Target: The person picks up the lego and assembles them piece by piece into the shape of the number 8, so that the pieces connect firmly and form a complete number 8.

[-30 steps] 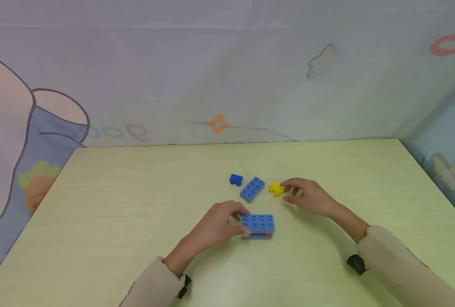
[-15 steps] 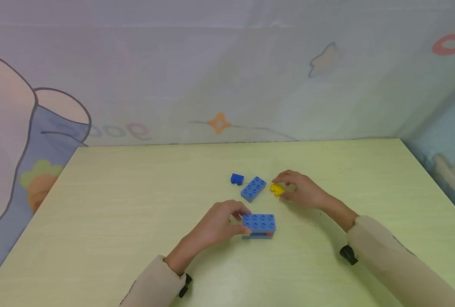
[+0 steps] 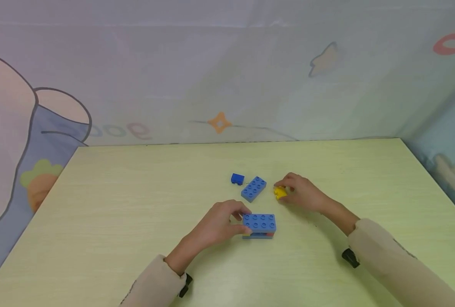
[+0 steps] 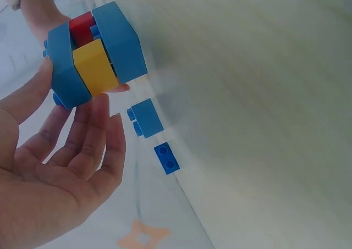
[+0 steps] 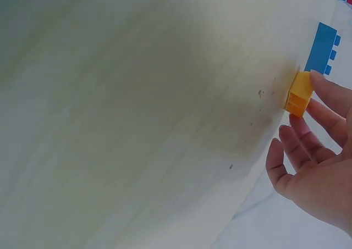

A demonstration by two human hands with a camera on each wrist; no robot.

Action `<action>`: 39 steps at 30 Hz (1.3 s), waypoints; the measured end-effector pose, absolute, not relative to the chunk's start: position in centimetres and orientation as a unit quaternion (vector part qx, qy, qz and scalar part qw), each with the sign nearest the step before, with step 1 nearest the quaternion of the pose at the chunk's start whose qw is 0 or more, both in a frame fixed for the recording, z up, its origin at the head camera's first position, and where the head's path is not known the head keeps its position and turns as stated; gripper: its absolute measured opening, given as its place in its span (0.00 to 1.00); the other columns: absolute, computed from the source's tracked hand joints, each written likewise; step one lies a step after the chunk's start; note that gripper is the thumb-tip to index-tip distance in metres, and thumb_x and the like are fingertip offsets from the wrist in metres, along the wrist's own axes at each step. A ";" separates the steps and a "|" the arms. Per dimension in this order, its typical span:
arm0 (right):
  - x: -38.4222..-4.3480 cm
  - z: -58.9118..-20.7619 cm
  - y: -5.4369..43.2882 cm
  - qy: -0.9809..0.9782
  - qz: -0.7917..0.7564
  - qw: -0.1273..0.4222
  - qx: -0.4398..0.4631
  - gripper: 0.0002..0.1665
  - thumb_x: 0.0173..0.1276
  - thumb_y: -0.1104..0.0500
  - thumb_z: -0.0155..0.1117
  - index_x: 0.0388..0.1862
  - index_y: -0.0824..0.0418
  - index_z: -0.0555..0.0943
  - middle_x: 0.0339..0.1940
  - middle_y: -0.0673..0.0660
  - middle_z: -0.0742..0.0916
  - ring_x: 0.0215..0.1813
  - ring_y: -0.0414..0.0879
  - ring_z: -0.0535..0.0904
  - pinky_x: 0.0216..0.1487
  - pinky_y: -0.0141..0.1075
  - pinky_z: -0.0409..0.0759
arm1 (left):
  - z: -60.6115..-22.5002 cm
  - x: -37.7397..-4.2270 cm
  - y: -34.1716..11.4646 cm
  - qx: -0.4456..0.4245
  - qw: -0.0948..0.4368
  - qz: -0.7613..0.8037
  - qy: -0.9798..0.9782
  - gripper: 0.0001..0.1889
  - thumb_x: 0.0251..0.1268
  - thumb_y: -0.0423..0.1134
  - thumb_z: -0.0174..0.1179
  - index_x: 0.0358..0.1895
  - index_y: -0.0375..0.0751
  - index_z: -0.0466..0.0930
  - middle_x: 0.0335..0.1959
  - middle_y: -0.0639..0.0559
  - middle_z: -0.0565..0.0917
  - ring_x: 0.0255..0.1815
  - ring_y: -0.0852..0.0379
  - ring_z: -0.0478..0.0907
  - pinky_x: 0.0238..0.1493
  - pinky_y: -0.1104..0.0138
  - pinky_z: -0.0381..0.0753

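Observation:
My left hand [image 3: 220, 224] grips the left end of a small stack of toy building bricks [image 3: 260, 222] on the table. In the left wrist view, the stack has two long blue bricks [image 4: 121, 43] with a yellow brick [image 4: 95, 67] and a red brick [image 4: 82, 29] between them. Thumb and fingertips of my right hand [image 3: 303, 194] pinch a separate yellow brick [image 5: 300, 94] with grooves on one side. Just left of it lies a long studded blue brick [image 3: 253, 189]. Further left sits a small dark blue brick [image 3: 237, 178].
The pale wooden table [image 3: 135, 204] carries all the bricks. Behind its back edge hangs a printed cloth [image 3: 173, 76], which continues along the right side. Some tiny dark specks [image 5: 260, 92] dot the table near the yellow brick.
My right hand has reached left and closed its thumb and fingers on the yellow brick, which has turned and shifted slightly right. My left hand stays on the stack.

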State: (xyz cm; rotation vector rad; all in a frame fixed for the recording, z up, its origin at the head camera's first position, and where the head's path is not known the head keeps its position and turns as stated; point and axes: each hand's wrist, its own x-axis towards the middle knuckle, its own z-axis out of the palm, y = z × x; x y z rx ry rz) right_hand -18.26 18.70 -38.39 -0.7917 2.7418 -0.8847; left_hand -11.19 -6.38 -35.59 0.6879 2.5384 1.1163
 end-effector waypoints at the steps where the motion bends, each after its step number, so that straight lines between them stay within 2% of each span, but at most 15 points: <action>1: -18.1 -38.4 18.8 0.916 -0.293 0.079 -0.263 0.19 0.56 0.65 0.67 0.47 0.70 0.79 0.37 0.58 0.78 0.37 0.50 0.71 0.39 0.40 0.72 | -35.6 -11.2 -6.4 0.238 0.142 0.387 0.879 0.16 0.53 0.35 0.66 0.46 0.37 0.78 0.41 0.51 0.80 0.41 0.55 0.75 0.40 0.67 0.74; 7: -17.2 -37.8 19.4 0.917 -0.291 0.086 -0.259 0.17 0.54 0.64 0.68 0.43 0.69 0.80 0.32 0.54 0.78 0.33 0.46 0.70 0.34 0.35 0.71 | -35.6 -11.2 -6.4 0.236 0.146 0.388 0.879 0.16 0.53 0.36 0.66 0.46 0.37 0.78 0.41 0.51 0.80 0.41 0.55 0.75 0.40 0.67 0.74; 12: -16.2 -36.6 19.7 0.906 -0.326 0.078 -0.257 0.15 0.54 0.63 0.69 0.41 0.66 0.80 0.34 0.51 0.80 0.34 0.45 0.71 0.31 0.33 0.71 | -35.5 -11.1 -6.4 0.235 0.148 0.387 0.879 0.16 0.53 0.36 0.66 0.46 0.37 0.78 0.41 0.52 0.80 0.41 0.55 0.75 0.40 0.67 0.74; 23: -13.1 -34.2 18.6 0.844 -0.419 0.065 -0.328 0.20 0.59 0.63 0.65 0.51 0.63 0.77 0.41 0.49 0.81 0.39 0.44 0.74 0.38 0.34 0.75 | -35.6 -11.1 -6.5 0.238 0.145 0.388 0.879 0.16 0.52 0.36 0.66 0.45 0.36 0.78 0.40 0.51 0.80 0.41 0.55 0.75 0.40 0.67 0.74; 28: -11.8 -34.3 18.0 0.845 -0.420 0.070 -0.325 0.19 0.58 0.63 0.66 0.49 0.61 0.78 0.41 0.48 0.82 0.40 0.42 0.75 0.40 0.35 0.75 | -35.6 -11.2 -6.4 0.237 0.144 0.387 0.879 0.15 0.53 0.35 0.66 0.45 0.37 0.78 0.40 0.51 0.80 0.41 0.55 0.75 0.40 0.67 0.74; 34: -10.9 -34.7 17.6 0.854 -0.409 0.071 -0.314 0.18 0.59 0.61 0.66 0.48 0.62 0.78 0.42 0.51 0.83 0.39 0.42 0.75 0.40 0.38 0.76 | -35.5 -11.1 -6.4 0.233 0.146 0.385 0.881 0.16 0.53 0.36 0.66 0.45 0.37 0.78 0.40 0.51 0.80 0.40 0.54 0.75 0.40 0.66 0.74; 39: -10.8 -34.9 17.5 0.853 -0.412 0.071 -0.314 0.18 0.59 0.62 0.66 0.49 0.63 0.78 0.42 0.52 0.83 0.39 0.42 0.76 0.39 0.36 0.76 | -35.5 -11.1 -6.3 0.233 0.146 0.386 0.881 0.16 0.53 0.36 0.66 0.45 0.37 0.78 0.40 0.51 0.80 0.40 0.54 0.75 0.40 0.66 0.74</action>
